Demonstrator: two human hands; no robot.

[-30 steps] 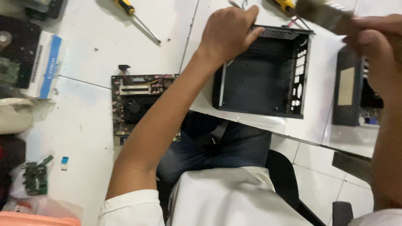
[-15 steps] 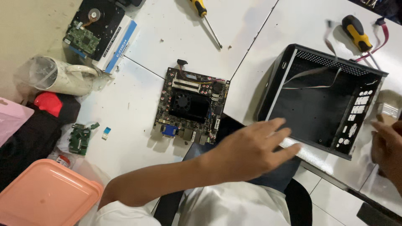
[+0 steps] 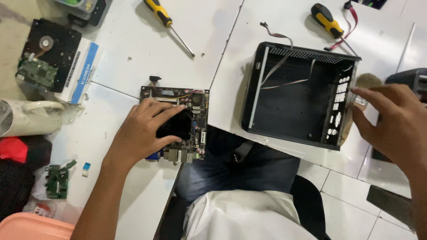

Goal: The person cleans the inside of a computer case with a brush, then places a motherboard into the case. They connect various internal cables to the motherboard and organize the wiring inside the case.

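My left hand (image 3: 144, 131) lies on a small dark motherboard (image 3: 195, 120) near the white table's front edge, fingers curled over its black heatsink. To the right stands an open black computer case (image 3: 296, 100), with thin cables hanging inside it. My right hand (image 3: 393, 122) reaches toward the case's right side, where a brush (image 3: 362, 89) with pale bristles rests against the ported rear panel. Its fingers touch the brush's metal band.
Two yellow-handled screwdrivers (image 3: 167, 22) (image 3: 327, 20) lie at the back of the table (image 3: 124, 53). An opened hard drive (image 3: 46, 55) and a white box (image 3: 80, 71) sit far left, near a small green circuit board (image 3: 58, 180) and a pink lid (image 3: 31, 226). A red cable (image 3: 351, 18) lies behind the case.
My left hand left the case's front edge and came down on the motherboard. The right hand stays at the brush by the case's right side. The view shifted right.
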